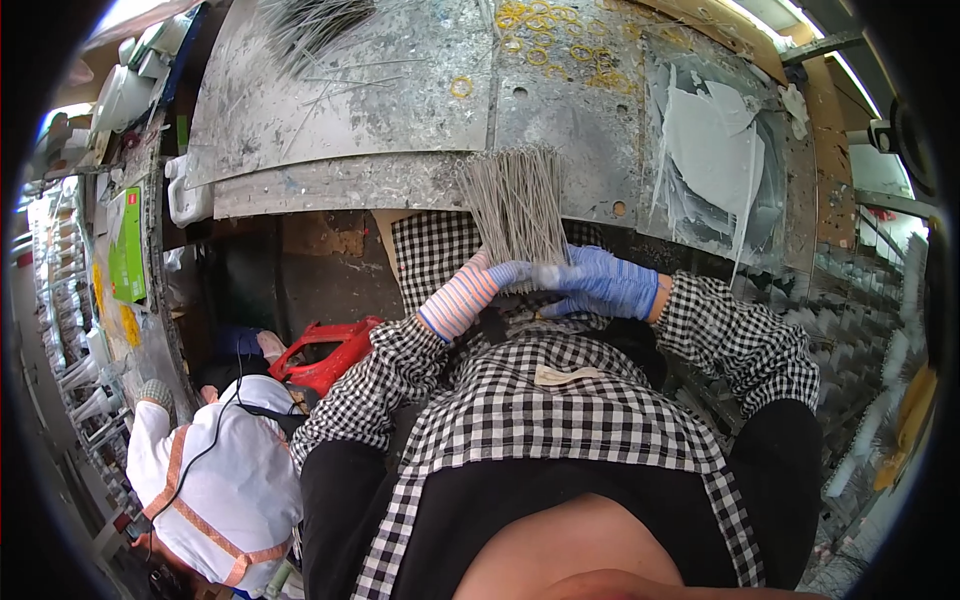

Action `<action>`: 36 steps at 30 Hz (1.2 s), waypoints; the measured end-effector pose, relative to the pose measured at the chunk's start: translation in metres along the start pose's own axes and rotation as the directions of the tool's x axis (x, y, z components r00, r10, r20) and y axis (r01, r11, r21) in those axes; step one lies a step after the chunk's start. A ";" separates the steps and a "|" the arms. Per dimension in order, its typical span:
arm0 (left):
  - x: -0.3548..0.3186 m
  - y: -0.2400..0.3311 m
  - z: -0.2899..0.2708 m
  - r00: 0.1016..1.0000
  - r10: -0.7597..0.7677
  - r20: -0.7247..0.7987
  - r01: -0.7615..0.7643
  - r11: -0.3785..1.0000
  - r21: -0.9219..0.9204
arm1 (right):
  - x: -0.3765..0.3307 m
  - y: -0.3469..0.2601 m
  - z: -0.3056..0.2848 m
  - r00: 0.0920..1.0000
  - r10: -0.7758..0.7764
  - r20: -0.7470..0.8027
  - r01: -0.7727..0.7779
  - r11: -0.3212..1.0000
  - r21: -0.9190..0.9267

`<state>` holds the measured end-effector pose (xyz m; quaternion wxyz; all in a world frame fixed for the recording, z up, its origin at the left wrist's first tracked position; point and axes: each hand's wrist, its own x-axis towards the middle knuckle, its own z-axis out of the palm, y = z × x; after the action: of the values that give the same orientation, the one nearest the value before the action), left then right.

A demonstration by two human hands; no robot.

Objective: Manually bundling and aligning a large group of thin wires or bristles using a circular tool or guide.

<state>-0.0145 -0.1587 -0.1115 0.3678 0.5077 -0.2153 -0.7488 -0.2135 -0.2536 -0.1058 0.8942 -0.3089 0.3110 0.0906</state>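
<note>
A thick bundle of thin grey metal wires stands fanned out at the table's front edge, its far ends resting over the tabletop. My left hand, in a pink-and-white striped glove with bluish fingers, wraps round the near end from the left. From the right, my right hand in a blue striped glove closes on the same end. The fingers of both hands meet in front of the wires, close to my checked apron. A heap of similar loose wires lies at the far left of the table.
The stained grey table spans the front. Yellow rings lie scattered at its back, and white paste covers a board at right. A co-worker in white sits at left near a red plastic stool. Brush-like pieces fill racks at right.
</note>
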 end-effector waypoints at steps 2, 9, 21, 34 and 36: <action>-0.001 0.001 0.001 0.998 -0.056 -0.034 0.057 0.997 0.048 | 0.003 0.002 0.002 0.991 -0.043 -0.126 0.043 0.999 0.001; 0.005 -0.013 -0.016 0.970 0.240 -0.029 -0.208 0.891 0.404 | 0.014 0.007 0.005 0.972 -0.103 -0.212 0.113 0.993 0.036; 0.005 -0.037 -0.007 0.983 0.139 -0.121 -0.103 0.958 0.268 | 0.019 0.033 0.021 0.949 -0.209 -0.235 0.191 0.977 -0.096; 0.001 -0.047 -0.007 0.880 0.235 -0.412 -0.033 0.897 0.441 | 0.029 0.017 0.026 0.921 -0.187 -0.343 0.132 0.975 -0.176; 0.007 -0.055 0.000 0.820 0.349 -0.454 -0.040 0.826 0.563 | 0.036 0.029 0.006 0.918 -0.195 -0.345 0.161 0.979 -0.125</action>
<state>-0.0344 -0.1292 -0.1543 0.3364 0.7521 -0.3537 -0.4428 -0.1924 -0.2274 -0.1384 0.8123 -0.3890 0.4333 -0.0339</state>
